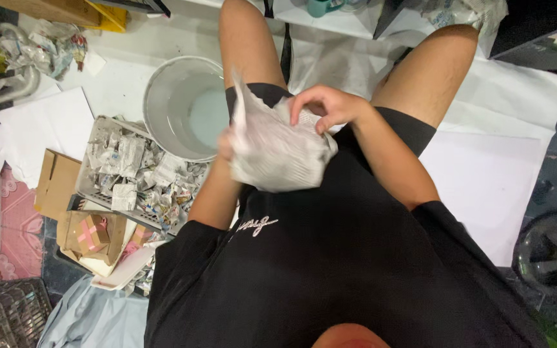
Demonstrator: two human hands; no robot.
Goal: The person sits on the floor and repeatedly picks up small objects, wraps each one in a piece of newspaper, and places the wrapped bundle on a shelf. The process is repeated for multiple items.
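You're gripping the crumpled newspaper sheet [278,151] w/ right hand [327,106] pinching on top, left hand [227,145] clutching underneath, risking it tearing or dropping into the water basin [162,90]

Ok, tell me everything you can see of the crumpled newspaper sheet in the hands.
The crumpled newspaper sheet is grey-white with faint print, looks soft and creased, and is bunched into a loose wad with one corner sticking up. It is held over the lap, above the black shirt. The right hand grips its top edge with curled fingers; the left hand is mostly hidden behind its left side and blurred.
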